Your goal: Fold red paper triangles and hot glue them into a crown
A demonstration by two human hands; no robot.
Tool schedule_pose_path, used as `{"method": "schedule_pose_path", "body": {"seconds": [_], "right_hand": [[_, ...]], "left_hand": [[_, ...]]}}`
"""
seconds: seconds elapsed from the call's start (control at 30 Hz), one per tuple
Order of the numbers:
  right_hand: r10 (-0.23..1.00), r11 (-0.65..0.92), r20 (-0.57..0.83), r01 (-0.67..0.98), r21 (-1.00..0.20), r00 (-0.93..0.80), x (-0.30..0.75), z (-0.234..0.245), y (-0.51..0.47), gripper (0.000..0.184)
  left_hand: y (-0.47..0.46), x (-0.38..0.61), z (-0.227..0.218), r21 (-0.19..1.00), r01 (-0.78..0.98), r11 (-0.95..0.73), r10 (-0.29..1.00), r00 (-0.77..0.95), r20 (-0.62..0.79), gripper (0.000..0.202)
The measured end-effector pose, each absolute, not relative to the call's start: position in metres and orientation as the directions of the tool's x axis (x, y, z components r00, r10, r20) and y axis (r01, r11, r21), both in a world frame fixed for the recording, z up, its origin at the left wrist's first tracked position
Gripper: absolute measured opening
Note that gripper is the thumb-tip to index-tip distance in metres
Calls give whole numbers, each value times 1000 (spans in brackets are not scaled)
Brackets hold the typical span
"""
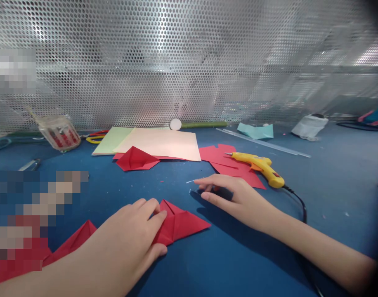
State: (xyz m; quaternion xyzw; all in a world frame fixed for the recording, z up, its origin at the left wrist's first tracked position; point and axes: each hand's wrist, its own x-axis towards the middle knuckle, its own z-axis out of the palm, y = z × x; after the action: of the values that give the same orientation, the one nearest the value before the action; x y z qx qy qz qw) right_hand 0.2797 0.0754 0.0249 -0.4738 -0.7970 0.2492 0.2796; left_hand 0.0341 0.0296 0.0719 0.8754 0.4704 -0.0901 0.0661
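My left hand (pixel 136 235) is closed over a red folded paper piece (pixel 183 225), with its fingers on top and the thumb along the near edge. The piece tapers to a point on the right, and its left part is hidden under my hand. Further right, my right hand (pixel 232 198) hovers over the blue tabletop with fingers apart, holding nothing. Just beyond it lies a yellow hot glue gun (pixel 257 163), its nozzle facing left, on red paper sheets (pixel 220 156). Another red folded piece (pixel 136 159) sits further back. More red folded paper (pixel 79 237) shows behind my left forearm.
Cream and green sheets (pixel 164 142) lie at the back before a perforated metal screen (pixel 176 62). A jar (pixel 59 132) and scissors (pixel 96 137) stand left. Clear glue sticks (pixel 266 144) and light-blue paper (pixel 255 131) lie back right. The glue gun's cord (pixel 303 206) runs toward me.
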Motion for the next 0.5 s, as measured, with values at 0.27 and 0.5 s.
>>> {"method": "schedule_pose_path", "body": {"seconds": [0.27, 0.5], "right_hand": [[861, 478, 207, 603, -638, -464, 283, 22, 77, 34], [851, 496, 201, 617, -611, -485, 282, 20, 76, 31]], "left_hand": [[23, 33, 62, 0, 806, -591, 793, 582, -179, 41], [3, 13, 45, -331, 641, -693, 677, 736, 9, 48]]}}
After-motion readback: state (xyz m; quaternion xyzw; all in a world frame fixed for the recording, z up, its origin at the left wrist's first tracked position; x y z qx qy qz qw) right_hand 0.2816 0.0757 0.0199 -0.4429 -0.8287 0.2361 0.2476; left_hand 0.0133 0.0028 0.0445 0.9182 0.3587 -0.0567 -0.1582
